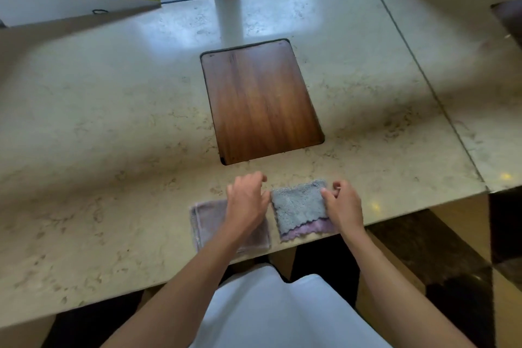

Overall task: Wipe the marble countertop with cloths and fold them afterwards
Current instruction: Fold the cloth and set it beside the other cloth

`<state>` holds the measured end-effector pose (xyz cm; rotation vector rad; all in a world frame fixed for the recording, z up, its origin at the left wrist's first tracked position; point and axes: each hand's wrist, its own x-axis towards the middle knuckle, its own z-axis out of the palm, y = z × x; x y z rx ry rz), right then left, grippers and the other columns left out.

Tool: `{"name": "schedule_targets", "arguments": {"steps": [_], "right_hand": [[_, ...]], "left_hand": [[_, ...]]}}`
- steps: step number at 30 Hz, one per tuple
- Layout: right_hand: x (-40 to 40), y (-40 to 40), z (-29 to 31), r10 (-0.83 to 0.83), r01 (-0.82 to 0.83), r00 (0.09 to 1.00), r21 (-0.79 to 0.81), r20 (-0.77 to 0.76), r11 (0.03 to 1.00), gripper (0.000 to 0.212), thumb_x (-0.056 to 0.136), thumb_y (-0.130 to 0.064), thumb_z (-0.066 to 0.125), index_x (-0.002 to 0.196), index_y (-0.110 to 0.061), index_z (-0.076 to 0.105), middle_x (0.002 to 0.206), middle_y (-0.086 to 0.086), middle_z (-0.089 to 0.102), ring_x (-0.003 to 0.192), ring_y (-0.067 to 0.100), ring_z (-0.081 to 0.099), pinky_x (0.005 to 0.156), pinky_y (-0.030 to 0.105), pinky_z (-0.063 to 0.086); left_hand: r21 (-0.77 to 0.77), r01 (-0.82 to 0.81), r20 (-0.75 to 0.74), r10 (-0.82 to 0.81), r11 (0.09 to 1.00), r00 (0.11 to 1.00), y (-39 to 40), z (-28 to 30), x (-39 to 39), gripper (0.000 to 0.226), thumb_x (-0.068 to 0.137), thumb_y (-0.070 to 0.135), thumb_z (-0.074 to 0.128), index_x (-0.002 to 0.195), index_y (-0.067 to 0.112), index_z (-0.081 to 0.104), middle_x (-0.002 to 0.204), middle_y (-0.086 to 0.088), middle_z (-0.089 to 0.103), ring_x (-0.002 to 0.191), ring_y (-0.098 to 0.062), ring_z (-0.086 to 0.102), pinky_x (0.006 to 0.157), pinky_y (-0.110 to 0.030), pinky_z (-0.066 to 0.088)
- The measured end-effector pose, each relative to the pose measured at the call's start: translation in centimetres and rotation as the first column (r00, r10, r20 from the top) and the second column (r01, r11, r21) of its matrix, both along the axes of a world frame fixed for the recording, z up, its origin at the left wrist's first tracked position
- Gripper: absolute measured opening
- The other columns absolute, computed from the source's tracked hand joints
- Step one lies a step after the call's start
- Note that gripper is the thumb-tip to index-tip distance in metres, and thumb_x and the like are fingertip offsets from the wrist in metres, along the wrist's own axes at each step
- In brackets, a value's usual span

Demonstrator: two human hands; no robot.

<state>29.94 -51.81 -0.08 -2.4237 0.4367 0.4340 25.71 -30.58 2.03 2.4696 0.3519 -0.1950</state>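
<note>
Two folded cloths lie side by side near the front edge of the marble countertop [113, 127]. The grey cloth [299, 205], with a purple underside showing along its near edge, is on the right. My right hand [343, 206] rests on its right edge, fingers pinching the fabric. The mauve cloth [210, 227] lies flat to the left. My left hand [248, 200] hovers over its right part, fingers curled loosely, its thumb close to the grey cloth's left edge. My left forearm hides part of the mauve cloth.
A wooden board [261, 102] is set into the countertop just beyond the cloths. A white panel [70, 7] stands at the back left. A seam [423, 76] splits off a second slab on the right. The counter's front edge runs right below the cloths.
</note>
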Motion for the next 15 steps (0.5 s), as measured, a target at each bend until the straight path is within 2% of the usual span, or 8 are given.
{"name": "schedule_targets", "arguments": {"steps": [3,5,8,10,12,13,15], "right_hand": [[0.0,0.0,-0.2,0.074,-0.073,0.997,-0.027,0.025,0.997,0.034,0.097,-0.027,0.067,0.128,-0.014,0.059,0.116,0.007,0.061,0.101,0.022,0.059,0.082,0.030,0.043],[0.7,0.1,0.0,0.091,-0.089,0.994,-0.030,0.061,0.996,0.030,0.096,-0.025,0.070,0.124,-0.021,0.060,0.111,0.000,0.053,0.094,0.016,0.054,0.079,0.029,0.042],[1.8,-0.4,0.3,0.097,-0.096,0.995,-0.032,0.039,0.995,0.014,0.093,-0.022,0.072,0.102,-0.022,0.061,0.108,0.002,0.050,0.086,0.020,0.054,0.075,0.029,0.041],[2.1,-0.7,0.5,0.104,-0.104,0.995,-0.013,0.005,0.994,0.013,0.093,-0.021,0.072,0.091,-0.019,0.059,0.108,0.007,0.053,0.083,0.023,0.055,0.073,0.030,0.042],[2.3,-1.1,0.9,0.090,-0.089,0.996,0.059,-0.009,0.994,0.012,0.093,-0.018,0.072,0.089,-0.013,0.061,0.105,0.012,0.059,0.084,0.027,0.060,0.072,0.035,0.049],[2.3,-1.3,1.3,0.072,-0.070,0.997,0.128,-0.007,0.989,0.011,0.093,-0.016,0.071,0.090,-0.010,0.062,0.101,0.015,0.063,0.086,0.030,0.063,0.073,0.039,0.053],[2.1,-1.4,2.2,0.034,-0.036,0.999,0.289,0.010,0.957,0.010,0.093,-0.012,0.070,0.091,-0.005,0.062,0.092,0.016,0.067,0.086,0.031,0.066,0.074,0.042,0.056]], "left_hand": [[0.131,0.086,-0.089,-0.075,0.988,0.993,-1.9,-1.0,1.0,0.026,0.090,0.048,0.060,0.107,0.029,0.058,0.102,0.009,0.056,0.099,-0.016,0.046,0.084,-0.032,0.025],[0.208,0.084,-0.113,-0.061,0.975,0.992,-2.1,-1.4,1.5,0.025,0.087,0.049,0.064,0.098,0.028,0.057,0.098,0.008,0.055,0.094,-0.017,0.043,0.081,-0.034,0.023],[0.187,0.047,-0.137,-0.021,0.981,0.990,-2.1,-1.4,2.0,0.023,0.084,0.046,0.069,0.089,0.026,0.057,0.094,0.007,0.055,0.093,-0.017,0.042,0.081,-0.034,0.023],[0.158,0.042,-0.169,-0.015,0.987,0.986,-2.2,-1.3,2.3,0.021,0.085,0.041,0.070,0.085,0.024,0.057,0.094,0.006,0.056,0.096,-0.019,0.045,0.085,-0.036,0.028],[0.093,0.023,-0.167,-0.008,0.995,0.986,-2.2,-0.9,2.3,0.020,0.086,0.034,0.071,0.081,0.022,0.056,0.091,0.003,0.058,0.095,-0.020,0.049,0.089,-0.039,0.033],[0.012,-0.011,-0.154,0.013,1.000,0.988,-2.2,-0.7,2.3,0.020,0.086,0.029,0.071,0.080,0.020,0.054,0.088,0.001,0.060,0.091,-0.021,0.053,0.087,-0.039,0.037],[-0.225,-0.115,-0.154,0.082,0.967,0.985,-1.5,0.2,1.9,0.021,0.086,0.018,0.072,0.079,0.016,0.052,0.083,-0.003,0.062,0.080,-0.019,0.060,0.073,-0.036,0.050]]}}
